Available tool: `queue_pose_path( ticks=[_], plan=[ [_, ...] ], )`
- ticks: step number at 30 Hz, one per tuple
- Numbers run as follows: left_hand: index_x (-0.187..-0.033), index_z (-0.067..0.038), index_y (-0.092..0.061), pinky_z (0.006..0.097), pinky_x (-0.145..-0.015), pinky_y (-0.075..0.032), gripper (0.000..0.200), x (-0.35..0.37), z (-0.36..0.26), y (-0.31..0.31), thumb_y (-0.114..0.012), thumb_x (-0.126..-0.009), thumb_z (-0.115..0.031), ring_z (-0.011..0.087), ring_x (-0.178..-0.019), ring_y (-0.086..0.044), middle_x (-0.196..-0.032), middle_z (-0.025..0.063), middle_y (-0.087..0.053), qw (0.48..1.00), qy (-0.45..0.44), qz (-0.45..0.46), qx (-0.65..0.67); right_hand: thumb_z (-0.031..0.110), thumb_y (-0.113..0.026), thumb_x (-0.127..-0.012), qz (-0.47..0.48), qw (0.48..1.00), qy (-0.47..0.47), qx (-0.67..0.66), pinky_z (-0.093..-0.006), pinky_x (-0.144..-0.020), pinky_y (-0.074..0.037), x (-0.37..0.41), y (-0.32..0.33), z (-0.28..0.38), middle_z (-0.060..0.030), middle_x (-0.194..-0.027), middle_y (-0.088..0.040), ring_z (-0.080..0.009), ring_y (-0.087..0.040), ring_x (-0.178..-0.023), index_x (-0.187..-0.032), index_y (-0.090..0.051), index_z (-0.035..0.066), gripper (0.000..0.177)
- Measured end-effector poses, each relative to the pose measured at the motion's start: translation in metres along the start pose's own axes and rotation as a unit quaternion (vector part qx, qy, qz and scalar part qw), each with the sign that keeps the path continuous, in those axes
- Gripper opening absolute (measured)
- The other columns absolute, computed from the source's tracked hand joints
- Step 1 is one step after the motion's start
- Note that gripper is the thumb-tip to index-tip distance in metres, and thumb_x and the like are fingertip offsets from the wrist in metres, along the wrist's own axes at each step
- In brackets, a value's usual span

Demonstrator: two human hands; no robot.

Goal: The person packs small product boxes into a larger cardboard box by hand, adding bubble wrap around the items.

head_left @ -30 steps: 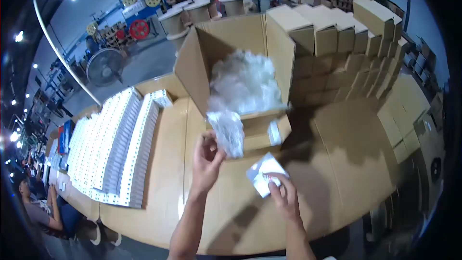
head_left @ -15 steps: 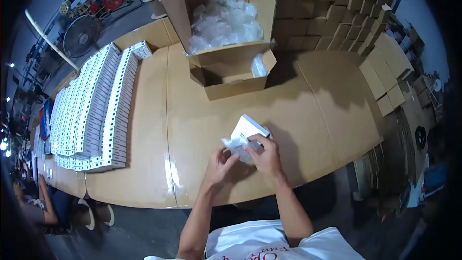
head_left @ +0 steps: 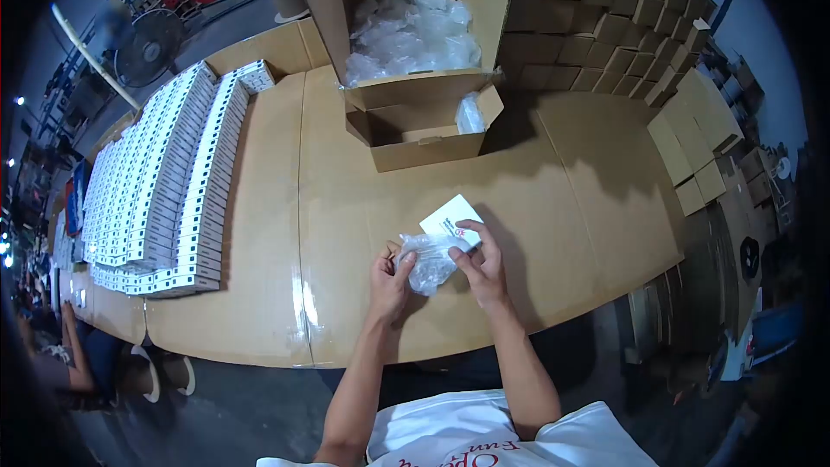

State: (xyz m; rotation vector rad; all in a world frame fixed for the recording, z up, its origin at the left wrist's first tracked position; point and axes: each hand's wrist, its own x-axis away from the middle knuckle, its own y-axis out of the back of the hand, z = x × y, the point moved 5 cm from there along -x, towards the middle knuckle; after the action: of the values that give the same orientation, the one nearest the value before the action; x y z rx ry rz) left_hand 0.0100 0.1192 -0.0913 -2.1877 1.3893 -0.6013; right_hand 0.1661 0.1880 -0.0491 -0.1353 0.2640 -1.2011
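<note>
A clear plastic bubble bag (head_left: 429, 268) is between my hands, low over the middle of the table. My left hand (head_left: 391, 284) pinches its left edge between thumb and fingers. In my right hand (head_left: 485, 270) is a small white box (head_left: 452, 213), held with the fingers over its right side and the thumb at the bag's edge. The box lies at an angle, its printed face up and its lower end overlapped by the bag. Dark and red print shows on that face.
An open carton (head_left: 425, 159) with one wrapped packet (head_left: 469, 114) stands ahead. Behind it, a larger carton (head_left: 497, 13) holds many clear bags (head_left: 411, 30). Stacked white boxes (head_left: 160, 173) fill the left side; brown cartons (head_left: 596, 30) pile up at back right. A person's arm (head_left: 76, 342) shows far left.
The white box has turned, so its printed face shows more fully. The bag is spread wider between my hands, and my right hand has shifted slightly on the box.
</note>
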Motion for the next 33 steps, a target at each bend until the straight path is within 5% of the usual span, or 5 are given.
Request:
queue_pose_path(
  ticks=[3, 6, 11, 22, 33],
  plan=[
    [-0.101, -0.008, -0.052, 0.0189, -0.057, -0.043, 0.012, -0.001, 0.005, 0.003, -0.063, -0.099, -0.007, 0.0021, -0.066, -0.054, -0.080, -0.0025, -0.062, 0.998, 0.025, 0.004, -0.049, 0.044, -0.064, -0.096, 0.035, 0.999, -0.008, 0.030, -0.0263, -0.090, -0.045, 0.005, 0.010, -0.022, -0.0048, -0.116, -0.061, -0.0123, -0.057, -0.105, -0.135, -0.054, 0.001, 0.059],
    [-0.107, -0.007, -0.051, 0.0175, -0.052, -0.042, 0.014, -0.005, 0.010, 0.007, -0.063, -0.099, -0.008, 0.0012, -0.062, -0.054, -0.081, -0.0023, -0.065, 0.998, 0.010, 0.034, -0.059, 0.029, -0.068, -0.096, 0.031, 0.999, -0.013, -0.001, -0.0324, -0.100, -0.042, 0.006, 0.020, -0.044, -0.0108, -0.127, -0.054, -0.0187, -0.053, -0.116, -0.130, -0.056, -0.004, 0.049],
    [-0.117, -0.005, -0.052, 0.0241, -0.072, -0.051, 0.020, -0.001, 0.005, -0.004, -0.061, -0.100, -0.008, 0.0077, -0.079, -0.061, -0.085, -0.0003, -0.064, 0.996, 0.036, 0.059, -0.050, 0.019, -0.074, -0.092, -0.033, 0.997, -0.043, 0.052, -0.0203, -0.059, -0.039, 0.005, 0.028, -0.064, 0.0087, -0.077, -0.058, -0.0014, -0.048, -0.066, -0.099, -0.067, 0.003, 0.019],
    [-0.092, -0.006, -0.058, 0.0225, -0.062, -0.039, 0.023, 0.001, -0.008, 0.002, -0.051, -0.107, -0.023, 0.0031, -0.071, -0.044, -0.078, -0.0059, -0.051, 0.978, -0.056, -0.034, -0.198, 0.014, -0.073, -0.093, -0.020, 0.992, -0.120, -0.013, -0.0200, -0.062, -0.034, 0.002, 0.025, -0.054, 0.0099, -0.073, -0.049, -0.0017, -0.041, -0.068, -0.080, -0.060, 0.007, 0.020],
    [-0.110, -0.001, -0.062, 0.0227, -0.062, -0.046, 0.017, 0.000, -0.007, -0.003, -0.057, -0.104, -0.016, 0.0045, -0.070, -0.055, -0.082, -0.0008, -0.063, 0.975, -0.055, -0.023, -0.215, 0.030, -0.066, -0.099, -0.005, 0.999, -0.048, 0.001, -0.0214, -0.057, -0.031, -0.003, 0.030, -0.061, 0.0077, -0.074, -0.055, -0.0015, -0.040, -0.064, -0.097, -0.072, 0.003, 0.027]
  ],
)
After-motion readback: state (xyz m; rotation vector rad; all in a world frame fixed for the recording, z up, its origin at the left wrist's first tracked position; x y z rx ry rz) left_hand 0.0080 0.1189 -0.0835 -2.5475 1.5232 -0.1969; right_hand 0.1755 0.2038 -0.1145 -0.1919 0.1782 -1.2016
